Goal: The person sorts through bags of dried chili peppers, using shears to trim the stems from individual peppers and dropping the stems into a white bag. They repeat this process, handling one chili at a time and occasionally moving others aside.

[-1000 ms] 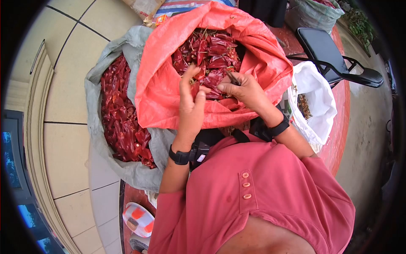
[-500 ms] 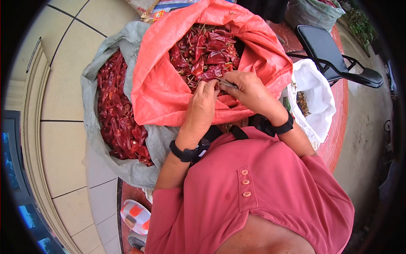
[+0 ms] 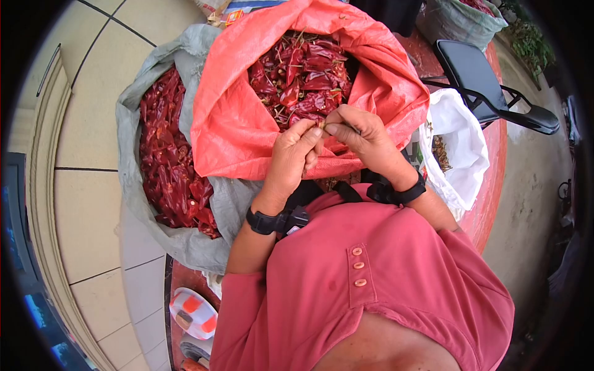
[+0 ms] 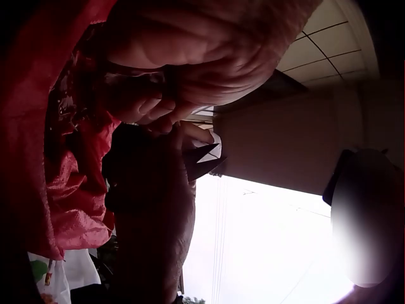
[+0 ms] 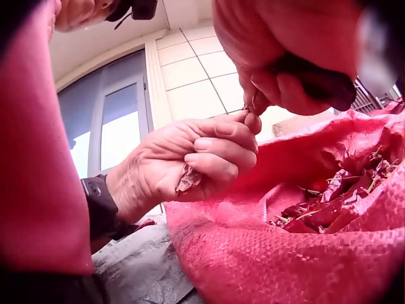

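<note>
Over the near rim of a red woven sack point(image 3: 229, 142) filled with dried red chilies point(image 3: 309, 77), both hands meet at the fingertips. The left hand point(image 3: 294, 154) is curled round a crumpled dried chili point(image 5: 188, 179), which shows below its fingers in the right wrist view. Its thumb and forefinger pinch a small bit right at the right hand's fingertips. In the right hand point(image 3: 368, 136) are small dark scissors, their pointed blades point(image 4: 201, 168) jutting out in the left wrist view. The right thumb and forefinger pinch at the same spot.
A grey sack point(image 3: 201, 247) of chilies stands at the left, against the red one. To the right are a white bag point(image 3: 461, 167) with brownish bits inside and a black chair point(image 3: 467, 71). An orange-and-white bowl-like thing point(image 3: 201, 324) lies lower left.
The left hand, with fingers spread a second ago, has come to the right hand and curled its fingers. The scissors, whose blades pointed at the left fingertips, are now mostly hidden by the right hand.
</note>
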The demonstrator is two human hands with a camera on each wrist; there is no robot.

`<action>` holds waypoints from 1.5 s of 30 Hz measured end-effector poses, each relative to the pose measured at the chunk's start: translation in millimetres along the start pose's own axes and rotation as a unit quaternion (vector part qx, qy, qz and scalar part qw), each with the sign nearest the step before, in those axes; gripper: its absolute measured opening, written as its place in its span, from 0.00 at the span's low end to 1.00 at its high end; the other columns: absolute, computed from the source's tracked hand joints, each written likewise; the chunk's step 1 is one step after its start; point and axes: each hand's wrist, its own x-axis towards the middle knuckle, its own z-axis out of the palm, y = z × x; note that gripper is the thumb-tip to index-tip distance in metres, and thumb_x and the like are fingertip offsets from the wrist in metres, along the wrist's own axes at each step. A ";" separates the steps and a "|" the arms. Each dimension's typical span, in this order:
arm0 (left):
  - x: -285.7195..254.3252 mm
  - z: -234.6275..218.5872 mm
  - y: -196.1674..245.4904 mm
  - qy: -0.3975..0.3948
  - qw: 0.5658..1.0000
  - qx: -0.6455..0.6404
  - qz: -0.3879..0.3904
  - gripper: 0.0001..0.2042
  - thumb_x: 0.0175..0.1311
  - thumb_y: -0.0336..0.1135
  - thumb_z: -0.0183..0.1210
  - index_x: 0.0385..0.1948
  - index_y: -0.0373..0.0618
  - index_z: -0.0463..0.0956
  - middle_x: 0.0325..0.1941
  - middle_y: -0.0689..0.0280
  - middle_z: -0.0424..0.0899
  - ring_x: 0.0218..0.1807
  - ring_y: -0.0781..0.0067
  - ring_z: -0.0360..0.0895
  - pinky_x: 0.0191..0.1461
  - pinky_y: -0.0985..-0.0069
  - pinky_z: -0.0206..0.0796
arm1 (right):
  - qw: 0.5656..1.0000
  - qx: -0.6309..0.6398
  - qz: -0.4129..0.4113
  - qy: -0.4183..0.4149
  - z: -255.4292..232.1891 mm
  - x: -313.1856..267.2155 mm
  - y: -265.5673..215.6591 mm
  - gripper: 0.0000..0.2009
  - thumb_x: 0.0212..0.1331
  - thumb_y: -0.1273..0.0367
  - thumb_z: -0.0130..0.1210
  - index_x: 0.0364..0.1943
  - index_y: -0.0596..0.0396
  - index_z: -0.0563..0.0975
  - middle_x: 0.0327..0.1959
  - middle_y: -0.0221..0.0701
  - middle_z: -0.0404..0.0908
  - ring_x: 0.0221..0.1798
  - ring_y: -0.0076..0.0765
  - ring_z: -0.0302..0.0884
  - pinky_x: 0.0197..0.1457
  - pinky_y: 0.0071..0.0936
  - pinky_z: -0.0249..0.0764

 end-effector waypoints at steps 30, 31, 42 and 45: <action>17.2 10.4 7.9 0.004 0.989 -0.112 0.099 0.15 0.77 0.46 0.35 0.51 0.48 0.65 0.37 0.60 0.78 0.22 0.74 0.75 0.23 0.81 0.65 | 0.993 -0.036 0.079 0.083 -20.4 -14.3 -15.4 0.06 0.58 0.71 0.60 0.39 0.55 0.81 0.32 0.27 0.79 0.37 0.22 0.73 0.43 0.23 0.68; 16.5 10.2 8.5 0.010 0.991 -0.093 0.099 0.15 0.77 0.46 0.35 0.52 0.48 0.65 0.37 0.62 0.78 0.22 0.75 0.75 0.22 0.82 0.64 | 0.995 -0.031 0.070 0.067 -9.2 -8.1 -18.0 0.07 0.57 0.72 0.61 0.39 0.57 0.81 0.31 0.29 0.77 0.37 0.22 0.72 0.42 0.23 0.68; 29.1 6.1 -12.3 0.161 0.957 0.188 0.153 0.13 0.75 0.36 0.41 0.45 0.39 0.72 0.34 0.64 0.80 0.28 0.78 0.74 0.31 0.80 0.68 | 0.956 0.259 0.137 0.031 10.6 2.3 4.3 0.03 0.60 0.76 0.58 0.32 0.58 0.75 0.31 0.23 0.74 0.37 0.19 0.72 0.39 0.20 0.70; 24.8 3.2 -11.8 0.144 0.947 0.252 0.135 0.13 0.72 0.31 0.42 0.50 0.38 0.72 0.34 0.60 0.83 0.34 0.74 0.80 0.37 0.76 0.71 | 0.953 0.247 0.140 0.110 6.3 1.1 1.6 0.03 0.59 0.77 0.58 0.32 0.58 0.75 0.33 0.24 0.74 0.38 0.21 0.73 0.43 0.21 0.70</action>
